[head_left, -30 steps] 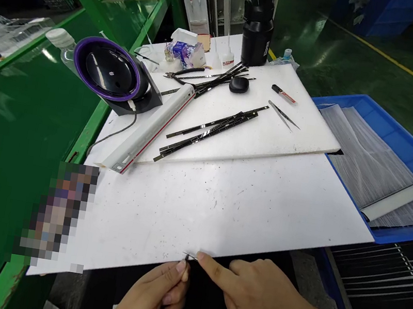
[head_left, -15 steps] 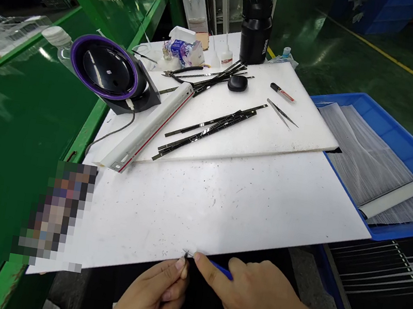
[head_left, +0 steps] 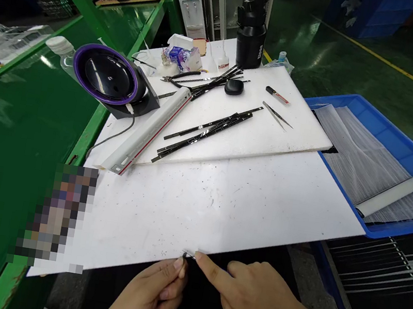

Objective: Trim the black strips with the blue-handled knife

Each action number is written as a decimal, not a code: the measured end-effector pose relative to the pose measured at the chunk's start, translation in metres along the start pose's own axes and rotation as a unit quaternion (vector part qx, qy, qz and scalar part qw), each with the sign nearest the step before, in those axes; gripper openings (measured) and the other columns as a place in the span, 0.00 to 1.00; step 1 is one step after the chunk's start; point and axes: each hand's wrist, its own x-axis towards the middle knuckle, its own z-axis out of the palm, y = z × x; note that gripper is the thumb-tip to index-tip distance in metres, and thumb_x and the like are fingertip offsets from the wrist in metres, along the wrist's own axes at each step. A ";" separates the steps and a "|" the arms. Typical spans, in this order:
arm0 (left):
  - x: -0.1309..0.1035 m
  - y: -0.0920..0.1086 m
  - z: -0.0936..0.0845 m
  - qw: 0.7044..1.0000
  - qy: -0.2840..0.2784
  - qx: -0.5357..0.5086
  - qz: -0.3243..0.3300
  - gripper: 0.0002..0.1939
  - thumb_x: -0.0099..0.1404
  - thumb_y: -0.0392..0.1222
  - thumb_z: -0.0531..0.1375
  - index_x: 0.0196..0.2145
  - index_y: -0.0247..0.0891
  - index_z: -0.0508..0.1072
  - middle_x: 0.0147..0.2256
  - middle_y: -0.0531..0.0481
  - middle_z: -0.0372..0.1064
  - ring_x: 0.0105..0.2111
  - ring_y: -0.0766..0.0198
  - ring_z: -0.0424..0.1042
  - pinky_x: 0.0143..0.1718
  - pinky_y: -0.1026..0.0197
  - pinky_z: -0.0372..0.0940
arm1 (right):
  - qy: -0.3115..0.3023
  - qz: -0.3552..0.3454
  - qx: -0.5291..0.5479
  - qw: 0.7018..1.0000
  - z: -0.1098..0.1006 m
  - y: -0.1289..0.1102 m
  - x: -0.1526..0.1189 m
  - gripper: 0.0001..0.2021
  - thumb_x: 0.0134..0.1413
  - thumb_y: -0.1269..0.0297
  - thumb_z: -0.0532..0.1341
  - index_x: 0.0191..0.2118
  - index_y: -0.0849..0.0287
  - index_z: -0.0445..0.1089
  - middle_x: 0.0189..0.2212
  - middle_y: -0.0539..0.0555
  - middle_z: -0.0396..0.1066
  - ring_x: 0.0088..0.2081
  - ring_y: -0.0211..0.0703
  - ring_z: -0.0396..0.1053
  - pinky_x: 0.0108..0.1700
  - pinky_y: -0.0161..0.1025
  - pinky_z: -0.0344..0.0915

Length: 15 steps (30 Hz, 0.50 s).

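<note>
At the front edge of the white sheet (head_left: 197, 215), my left hand (head_left: 155, 292) pinches a small dark piece (head_left: 185, 256) between thumb and fingers. My right hand (head_left: 246, 296) is closed round a tool with a thin metal blade (head_left: 189, 254), its index finger stretched along the blade. The blade's tip touches or lies very near the dark piece; which one is too small to tell. The tool's handle is hidden by my right hand. Farther back, several dark strips (head_left: 210, 131) lie on a white foam board (head_left: 284, 130).
A long white box (head_left: 150, 135) lies left of the strips, near a purple-rimmed fan (head_left: 107, 76). Behind are pliers (head_left: 181, 76), a black case (head_left: 234, 87), tweezers (head_left: 277, 116), a marker (head_left: 277, 95) and a black bottle (head_left: 251, 36). A blue tray (head_left: 408, 139) stands at right.
The blue handle seen earlier beside my right hand is now hidden. The camera view has shifted slightly, and both hands stay close together at the sheet's edge.
</note>
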 end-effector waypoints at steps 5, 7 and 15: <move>0.002 0.002 0.002 1.000 0.016 -0.013 -0.007 0.27 0.47 0.63 0.67 0.24 0.38 0.63 0.18 0.62 0.49 0.15 0.78 0.38 0.14 0.70 0.32 | 0.005 -0.002 -0.037 0.999 0.003 -0.001 0.001 0.38 0.54 0.68 0.55 0.68 0.49 0.37 0.26 0.49 0.70 0.20 0.44 0.67 0.20 0.41 0.34; 0.002 0.003 0.002 1.000 0.016 -0.012 -0.003 0.28 0.47 0.64 0.67 0.23 0.38 0.62 0.18 0.62 0.49 0.15 0.79 0.37 0.14 0.71 0.32 | 0.013 -0.002 -0.060 0.998 0.006 -0.002 0.002 0.41 0.51 0.70 0.57 0.68 0.50 0.37 0.25 0.49 0.68 0.18 0.42 0.65 0.19 0.41 0.34; -0.006 -0.002 0.000 1.000 0.008 -0.017 0.010 0.24 0.50 0.61 0.67 0.27 0.38 0.66 0.18 0.62 0.51 0.15 0.78 0.39 0.15 0.70 0.34 | -0.001 0.014 -0.021 1.000 0.003 -0.001 -0.003 0.40 0.54 0.71 0.55 0.69 0.49 0.35 0.30 0.51 0.70 0.22 0.44 0.68 0.21 0.40 0.41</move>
